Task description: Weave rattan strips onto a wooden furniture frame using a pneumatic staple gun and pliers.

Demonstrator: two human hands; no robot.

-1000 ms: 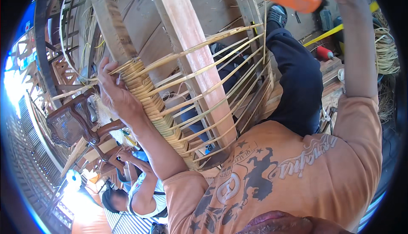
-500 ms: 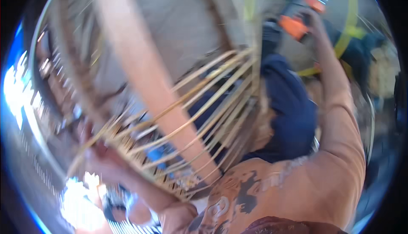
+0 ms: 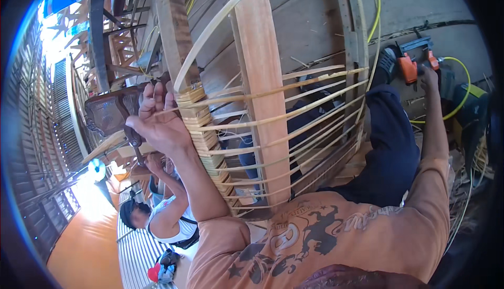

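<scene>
My left hand (image 3: 163, 126) is open, palm up with fingers apart, beside the wrapped left edge of a rattan weave (image 3: 202, 136). One thin strip end reaches across to its palm. Pale rattan strips (image 3: 315, 95) run from that edge to a curved wooden frame piece (image 3: 361, 37) on the right. Between them, a wide wooden plank (image 3: 262, 58) passes up through the strips. Away to the right, my right hand (image 3: 430, 80) is closed around an orange staple gun (image 3: 408, 69) with a dark magazine, held low over the floor. The tool partly hides its fingers.
A yellow air hose (image 3: 465, 73) loops from the staple gun. A bent pole (image 3: 210, 29) arcs above my left hand. Dark carved furniture (image 3: 107, 113) stands at left, where a co-worker in a white sleeveless top (image 3: 165, 226) handles wood. Cardboard-like flooring (image 3: 310, 23) lies beyond the frame.
The view has turned and become sharp. My left hand, blurred and low at the weave's edge before, now shows spread fingers. My right hand still holds the staple gun.
</scene>
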